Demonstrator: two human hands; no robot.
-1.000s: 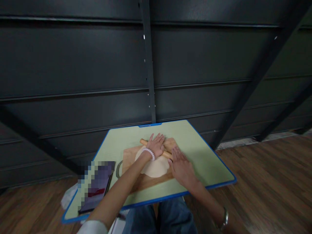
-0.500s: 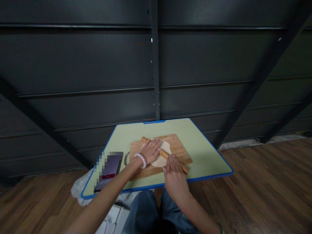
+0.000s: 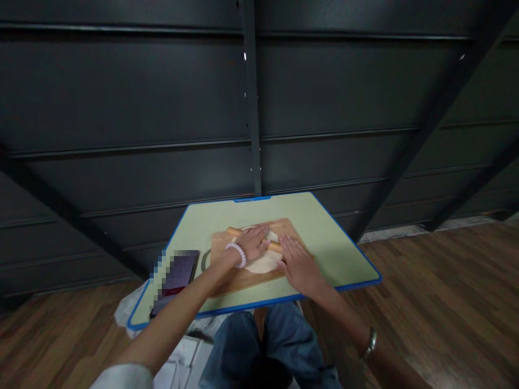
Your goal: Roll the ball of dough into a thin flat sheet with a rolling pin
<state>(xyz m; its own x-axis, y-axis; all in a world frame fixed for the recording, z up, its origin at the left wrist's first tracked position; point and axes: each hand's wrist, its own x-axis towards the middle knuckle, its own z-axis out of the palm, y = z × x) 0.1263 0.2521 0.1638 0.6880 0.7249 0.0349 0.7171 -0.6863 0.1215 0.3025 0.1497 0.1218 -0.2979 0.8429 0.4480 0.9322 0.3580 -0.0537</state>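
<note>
A wooden rolling pin (image 3: 234, 232) lies across a pale round of dough (image 3: 263, 263) on a wooden board (image 3: 247, 278). My left hand (image 3: 253, 243), with a white bead bracelet on the wrist, lies flat on the pin's left half. My right hand (image 3: 298, 265) presses flat on the pin's right end and hides it. The fingers of both hands are stretched out, palms down. The board rests on a green tabletop with a blue rim (image 3: 336, 254).
A dark phone (image 3: 176, 278) lies at the table's left, with a grey ring-shaped handle (image 3: 204, 259) between it and the board. A dark metal wall with a post (image 3: 251, 108) stands right behind the table. Wooden floor (image 3: 446, 292) surrounds it; my knees in jeans (image 3: 259, 346) are under the table.
The pin rolled toward me over the dough half a second ago and has now rolled back to the far part of the dough, both hands riding on it.
</note>
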